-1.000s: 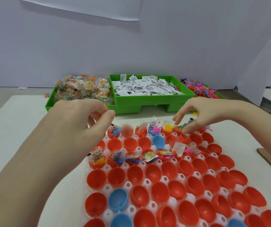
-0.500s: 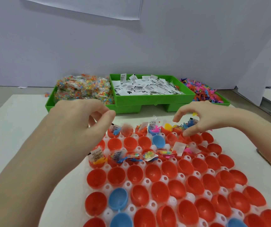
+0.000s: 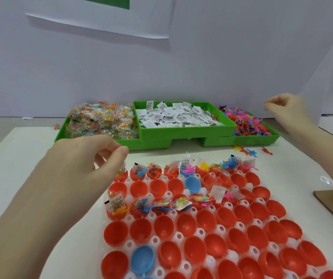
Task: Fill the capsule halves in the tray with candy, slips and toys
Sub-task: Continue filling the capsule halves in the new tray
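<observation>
The white tray (image 3: 199,231) w/ red and blue capsule halves (image 3: 162,227) is set on the table (image 3: 10,158), near the front. Two far rows are filled w/ candy, slips & toys. Green bins (image 3: 181,132) are seen behind it. The left hand (image 3: 85,158) is curled at the tray's far-left corner; whether anything is pinched can't be told. The right hand (image 3: 288,111) is blurred past the toy bin, fingers loosely bent, nothing seen in it.
</observation>
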`<state>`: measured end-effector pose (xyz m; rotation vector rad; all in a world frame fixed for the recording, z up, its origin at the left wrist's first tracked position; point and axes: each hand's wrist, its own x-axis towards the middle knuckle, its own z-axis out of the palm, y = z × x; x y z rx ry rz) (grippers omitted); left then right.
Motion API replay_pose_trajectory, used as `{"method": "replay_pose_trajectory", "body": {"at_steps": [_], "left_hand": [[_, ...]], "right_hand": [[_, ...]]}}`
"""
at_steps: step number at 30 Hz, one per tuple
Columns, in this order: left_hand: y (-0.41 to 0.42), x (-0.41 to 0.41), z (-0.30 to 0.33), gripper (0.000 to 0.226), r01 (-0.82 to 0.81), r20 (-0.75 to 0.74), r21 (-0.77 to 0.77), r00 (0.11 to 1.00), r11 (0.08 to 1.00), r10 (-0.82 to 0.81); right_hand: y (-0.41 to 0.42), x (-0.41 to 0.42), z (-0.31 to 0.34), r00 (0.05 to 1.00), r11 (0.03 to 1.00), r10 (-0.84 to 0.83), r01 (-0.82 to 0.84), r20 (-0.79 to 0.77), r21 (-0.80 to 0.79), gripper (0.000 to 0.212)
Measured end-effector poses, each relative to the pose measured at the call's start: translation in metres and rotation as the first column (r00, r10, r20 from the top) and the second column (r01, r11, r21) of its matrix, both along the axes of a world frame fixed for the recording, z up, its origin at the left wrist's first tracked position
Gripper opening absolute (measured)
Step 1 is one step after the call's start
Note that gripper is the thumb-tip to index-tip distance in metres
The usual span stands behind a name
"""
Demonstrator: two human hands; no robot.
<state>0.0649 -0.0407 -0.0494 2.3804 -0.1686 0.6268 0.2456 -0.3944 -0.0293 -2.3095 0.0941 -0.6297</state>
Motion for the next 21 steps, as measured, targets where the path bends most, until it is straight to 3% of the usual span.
{"method": "replay_pose_trajectory", "body": {"at_steps": [2, 5, 10, 14, 17, 21], "left_hand": [[0.009, 0.003, -0.007, 0.023, -0.055, -0.001, -0.041, 0.998, 0.998, 0.055], [0.016, 0.005, -0.015, 0.016, -0.17, -0.045, -0.111, 0.985, 0.979, 0.166], [0.027, 0.005, -0.022, 0.022, -0.29, -0.11, -0.092, 0.954, 0.953, 0.279], [0.028, 0.007, -0.021, 0.035, -0.325, -0.133, -0.113, 0.941, 0.939, 0.31], [0.025, 0.008, -0.024, 0.023, -0.335, -0.119, -0.061, 0.938, 0.94, 0.326], [0.026, 0.011, -0.027, 0.025, -0.326, -0.106, -0.075, 0.942, 0.942, 0.318]], "right_hand": [[-0.007, 0.023, -0.012, 0.972, 0.967, -0.074, 0.016, -0.224, -0.252, 0.03], [-0.005, 0.039, -0.033, 0.872, 0.874, -0.054, -0.194, -0.486, -0.446, 0.045], [0.007, 0.049, -0.051, 0.912, 0.88, -0.071, -0.134, -0.404, -0.456, 0.043], [0.007, 0.051, -0.056, 0.936, 0.922, -0.026, -0.112, -0.351, -0.369, 0.036], [0.003, 0.05, -0.057, 0.95, 0.962, -0.009, -0.076, -0.311, -0.261, 0.021], [0.001, 0.047, -0.057, 0.959, 0.979, -0.01, -0.048, -0.284, -0.199, 0.017]]}}
